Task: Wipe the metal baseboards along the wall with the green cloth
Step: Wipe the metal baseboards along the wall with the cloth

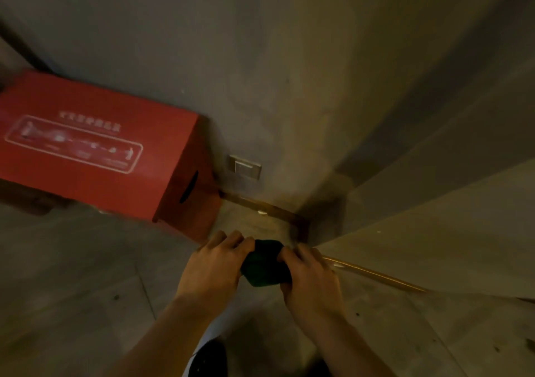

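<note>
Here the green cloth (265,263) is bunched into a dark wad held between both hands, above the floor (86,275) near an inside corner of the room; the wad is roughly as wide as it is tall, so it shows no clear long axis, though its broader span runs from one hand to the other. The left hand (214,266) has its fingers (231,239) curled over the cloth's left edge and closed on it, knuckles up. The right hand (309,278) grips the right edge, its fingers (292,256) bent inward and pressed into the fabric. The metal baseboards (269,210) run along the foot of the walls: one brownish strip goes from the red box (95,145) to the corner, its long axis slanting down to the right, and a second brass-coloured stretch (376,275) leads away to the right from beside the right hand. The cloth is near both strips but touches neither. The red box stands on the floor against the wall (260,58), with a wall socket (245,166) just beside it. A dark shoe (210,359) shows at the bottom edge. The picture is dim and blurred.
</note>
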Demonstrator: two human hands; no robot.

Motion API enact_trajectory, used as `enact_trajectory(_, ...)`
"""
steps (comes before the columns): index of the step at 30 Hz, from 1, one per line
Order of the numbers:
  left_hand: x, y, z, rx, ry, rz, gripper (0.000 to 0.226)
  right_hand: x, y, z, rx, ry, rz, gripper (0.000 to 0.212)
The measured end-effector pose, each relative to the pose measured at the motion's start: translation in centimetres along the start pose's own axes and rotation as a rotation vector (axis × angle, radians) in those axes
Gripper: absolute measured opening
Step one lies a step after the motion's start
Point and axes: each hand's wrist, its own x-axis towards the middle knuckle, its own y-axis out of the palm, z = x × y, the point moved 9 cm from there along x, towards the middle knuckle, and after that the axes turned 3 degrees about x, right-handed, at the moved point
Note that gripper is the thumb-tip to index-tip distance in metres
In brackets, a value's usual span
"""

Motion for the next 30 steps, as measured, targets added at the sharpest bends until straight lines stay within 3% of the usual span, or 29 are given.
enact_trajectory(15, 7.6, 21.9, 9.7, 0.103, 0.027, -0.008, 0.039, 8.9, 22.0, -9.0, 0.017, -0.04, -0.056, 0.045)
enact_trajectory(30, 14.6, 31.1, 16.1, 0.066, 0.014, -0.103, 0.045, 16.3, 30.4, -12.9, -0.02, -0.047, -0.253, 0.047)
